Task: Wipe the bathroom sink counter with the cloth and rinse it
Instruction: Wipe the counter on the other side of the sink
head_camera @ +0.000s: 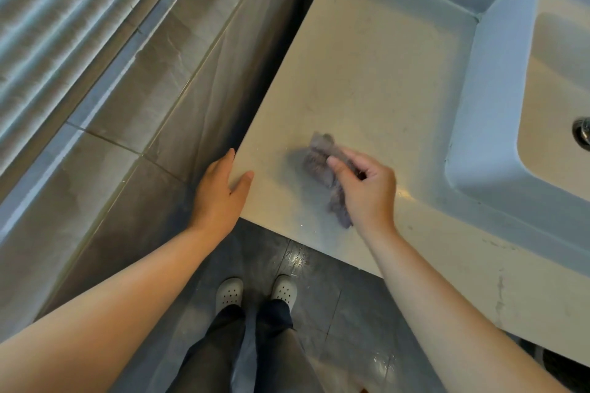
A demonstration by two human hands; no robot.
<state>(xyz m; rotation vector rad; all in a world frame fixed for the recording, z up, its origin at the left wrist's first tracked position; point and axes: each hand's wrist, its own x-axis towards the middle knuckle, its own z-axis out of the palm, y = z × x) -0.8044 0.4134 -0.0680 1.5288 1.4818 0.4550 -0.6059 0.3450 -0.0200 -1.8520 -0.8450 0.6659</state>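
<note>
At the bottom of the frame we see a dark tiled floor (319, 313) with wet patches. On it stand two white perforated clogs (229, 292) below dark trouser legs (220, 348). Above them lies the pale beige worktop (367, 73), its near corner at centre frame. Two hands are on it. Our left hand (220, 198) rests over that corner, fingers straight, thumb on top. Our right hand (367, 191), just to the right, grips one crumpled grey-purple cloth (319, 153) pressed to the worktop near its front edge; the cloth is blurred. At right stands one white rectangular sink (485, 105), and in its bowl we see one metal drain (582, 134) at the frame's edge. Grey wall tiles (143, 105) fill the left.
</note>
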